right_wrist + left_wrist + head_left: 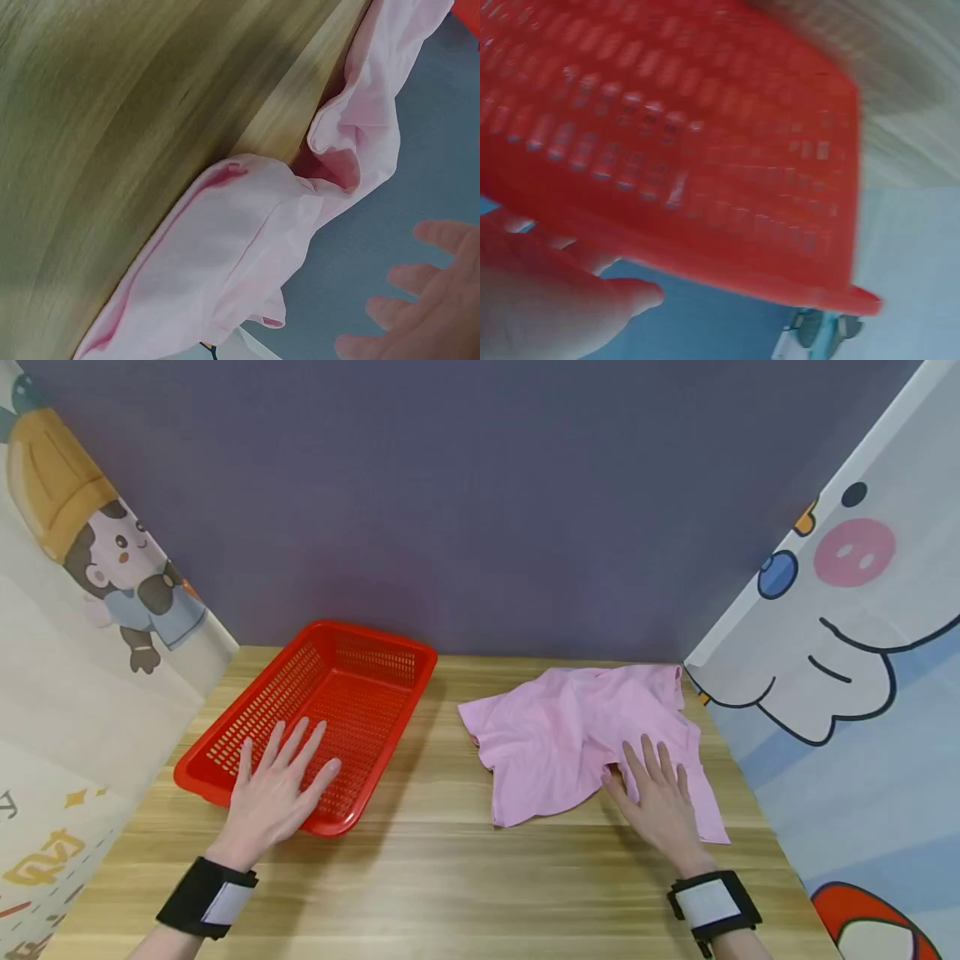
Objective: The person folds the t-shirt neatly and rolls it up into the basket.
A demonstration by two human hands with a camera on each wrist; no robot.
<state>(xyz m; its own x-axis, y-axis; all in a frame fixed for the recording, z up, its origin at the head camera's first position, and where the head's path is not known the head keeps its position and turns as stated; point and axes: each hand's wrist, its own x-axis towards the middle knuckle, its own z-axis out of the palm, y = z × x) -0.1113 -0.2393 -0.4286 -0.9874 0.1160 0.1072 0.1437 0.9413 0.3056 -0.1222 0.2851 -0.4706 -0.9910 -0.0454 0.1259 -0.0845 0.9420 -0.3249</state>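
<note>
1. Stretching out over a wood-grain table (450, 893), a person's bare left hand (272, 803) is spread above the near end of a red basket (393, 743). The fingers point away from the body, the thumb stands apart from them, and the grip is released.

2. The red basket, its walls pierced with rows of slots, sits upright at the left side of the table, its long sides slanting and its far end near the backdrop. The left-wrist view is blurred; whether the fingertips touch the rim cannot be told.

3. At right, the right hand (660, 817) extends above the near right part of a pink garment (573, 735), its grip also released. The fingers are extended, and the right-wrist view shows the fingertips apart from the fabric.

4. The pink garment lies on the table to the right of the red basket, well apart from it. It is spread unevenly, creased and folded, with one corner reaching toward the near right.

5. Each wrist wears a black band, one at left (197, 893) and one at right (738, 897). A gray-blue backdrop (480, 510) stands behind, between a panel showing a cartoon child (112, 547) and another with a pink-snouted cartoon figure (855, 553).
</note>
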